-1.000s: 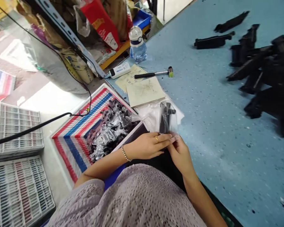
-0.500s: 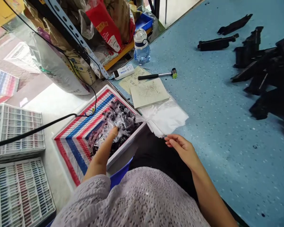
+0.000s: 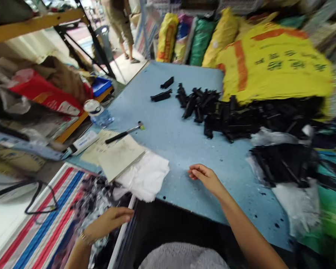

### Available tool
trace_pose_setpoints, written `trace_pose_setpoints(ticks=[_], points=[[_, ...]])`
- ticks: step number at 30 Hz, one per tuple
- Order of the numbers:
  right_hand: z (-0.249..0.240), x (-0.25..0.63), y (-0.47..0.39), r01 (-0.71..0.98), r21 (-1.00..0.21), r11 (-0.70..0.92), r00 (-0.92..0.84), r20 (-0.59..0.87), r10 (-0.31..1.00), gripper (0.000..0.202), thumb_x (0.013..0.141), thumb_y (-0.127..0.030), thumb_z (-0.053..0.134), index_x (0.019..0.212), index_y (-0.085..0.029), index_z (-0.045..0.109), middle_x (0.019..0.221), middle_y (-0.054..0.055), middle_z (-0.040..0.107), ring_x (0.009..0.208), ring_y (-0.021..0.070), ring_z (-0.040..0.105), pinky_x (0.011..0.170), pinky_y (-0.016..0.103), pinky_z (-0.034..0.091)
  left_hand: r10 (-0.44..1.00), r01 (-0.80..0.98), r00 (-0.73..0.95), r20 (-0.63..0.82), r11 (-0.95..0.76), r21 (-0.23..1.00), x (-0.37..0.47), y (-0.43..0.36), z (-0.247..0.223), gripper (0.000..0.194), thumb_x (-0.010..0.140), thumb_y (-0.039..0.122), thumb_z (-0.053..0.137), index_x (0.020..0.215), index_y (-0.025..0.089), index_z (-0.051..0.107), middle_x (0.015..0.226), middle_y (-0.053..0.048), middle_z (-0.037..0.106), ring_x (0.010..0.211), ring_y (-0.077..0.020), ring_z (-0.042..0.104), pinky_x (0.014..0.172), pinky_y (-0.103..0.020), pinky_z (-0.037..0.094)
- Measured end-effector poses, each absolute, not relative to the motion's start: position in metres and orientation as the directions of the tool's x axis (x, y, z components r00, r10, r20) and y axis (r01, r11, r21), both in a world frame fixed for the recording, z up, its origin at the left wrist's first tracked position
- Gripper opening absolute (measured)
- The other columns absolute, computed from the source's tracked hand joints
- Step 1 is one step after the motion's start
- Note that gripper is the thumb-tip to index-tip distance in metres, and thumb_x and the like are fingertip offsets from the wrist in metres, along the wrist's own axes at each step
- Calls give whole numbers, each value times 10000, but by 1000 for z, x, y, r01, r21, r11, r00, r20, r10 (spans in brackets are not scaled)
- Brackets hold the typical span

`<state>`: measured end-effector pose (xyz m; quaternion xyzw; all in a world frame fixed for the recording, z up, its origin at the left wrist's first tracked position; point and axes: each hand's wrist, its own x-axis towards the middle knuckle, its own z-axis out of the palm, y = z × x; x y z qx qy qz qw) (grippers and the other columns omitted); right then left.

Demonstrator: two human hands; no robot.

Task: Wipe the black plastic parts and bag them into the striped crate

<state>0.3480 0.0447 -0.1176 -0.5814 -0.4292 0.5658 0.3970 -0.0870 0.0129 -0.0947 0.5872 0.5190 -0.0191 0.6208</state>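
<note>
My left hand [image 3: 112, 223] hovers over the near side of a striped tray [image 3: 49, 209], its fingers stretched out and nothing held. Under it in the tray lies a heap of small dark pieces in clear plastic bags [image 3: 96, 198]. My right hand [image 3: 204, 177] is above the blue table [image 3: 182, 149], with fingers loosely curled and no object visible in them. To its left is a stack of thin white plastic bags [image 3: 148, 177], partly under a pad of paper [image 3: 119, 158]. Beyond the right hand, black plastic parts [image 3: 229, 119] are piled up.
A small hammer [image 3: 124, 133] rests across the papers, near a white box-shaped device [image 3: 85, 142] and a water bottle [image 3: 98, 114]. A large yellow sack [image 3: 280, 63] stands behind the black pile. At right are bagged black parts [image 3: 285, 164]. A person [image 3: 119, 26] stands far back.
My view has swung right and up toward the table. The left hand has lifted out of the bagged pieces; the right hand has moved away from the white bags, over the table.
</note>
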Motion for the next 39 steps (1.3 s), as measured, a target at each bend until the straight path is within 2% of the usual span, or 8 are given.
trace_pose_setpoints(ticks=[5, 8, 11, 16, 19, 22, 28, 39], points=[[-88, 399, 123, 297, -953, -68, 78, -47, 996, 310, 905, -435, 571, 1112, -227, 669, 1097, 89, 739, 935, 219, 703, 849, 411, 565, 822, 412, 528, -211, -32, 910, 24, 136, -45, 559, 929, 517, 593, 1453, 336, 517, 1479, -54, 578, 1327, -255, 579, 1137, -403, 458], [-60, 437, 194, 608, -774, 175, 43, 253, 967, 288, 937, -363, 529, 1155, -235, 667, 1189, 101, 694, 1091, 251, 648, 970, 450, 517, 895, 485, 442, 62, -296, 823, 117, 270, -40, 669, 925, 507, 581, 1530, 281, 408, 1598, -83, 427, 1443, -271, 452, 1179, -432, 409], [-36, 485, 272, 847, -469, 250, -40, 413, 910, 347, 943, -365, 527, 1214, -195, 663, 1282, 151, 637, 1259, 314, 549, 1106, 507, 414, 940, 760, 301, 158, -337, 555, 190, 415, -42, 659, 953, 419, 537, 1541, 164, 385, 1621, -134, 375, 1524, -247, 313, 1246, -391, 288], [-26, 562, 384, 982, -189, 16, 40, 290, 956, 591, 960, -537, 478, 1392, -145, 576, 1452, 224, 516, 1380, 399, 452, 1141, 555, 368, 978, 843, 180, 108, -210, 495, 248, 595, -60, 730, 899, 414, 614, 1529, 109, 409, 1669, -235, 187, 1526, -381, 276, 1242, -455, 279], [-35, 590, 432, 980, -183, -80, 108, 148, 983, 755, 938, -679, 436, 1484, -161, 489, 1543, 226, 433, 1428, 420, 405, 1150, 575, 350, 986, 862, 159, 51, -164, 479, 257, 662, -83, 807, 851, 454, 657, 1556, 182, 375, 1698, -207, 61, 1505, -455, 279, 1225, -539, 278], [-42, 602, 464, 962, -272, -22, 24, 4, 1000, 820, 910, -738, 447, 1521, -191, 447, 1577, 187, 418, 1455, 391, 389, 1176, 550, 332, 979, 869, 202, 7, -182, 460, 255, 704, -100, 774, 831, 409, 675, 1535, 211, 419, 1686, -180, 169, 1525, -442, 227, 1234, -562, 219], [-49, 607, 482, 894, -421, 155, -243, -164, 956, 737, 854, -715, 590, 1420, -243, 597, 1423, 114, 613, 1329, 382, 544, 1135, 515, 401, 961, 856, 275, 13, -251, 453, 256, 696, -108, 635, 860, 173, 547, 1492, 190, 495, 1431, -148, 537, 1385, -278, 479, 1216, -387, 311], [-46, 552, 388, 932, -305, 197, -266, -204, 942, 758, 833, -445, 715, 1503, -178, 484, 1453, 161, 568, 1290, 337, 554, 1087, 442, 418, 992, 808, 122, 33, -119, 578, 277, 444, -131, 562, 897, 146, 484, 1454, 184, 546, 1357, -177, 511, 1300, -325, 520, 1159, -454, 383]])
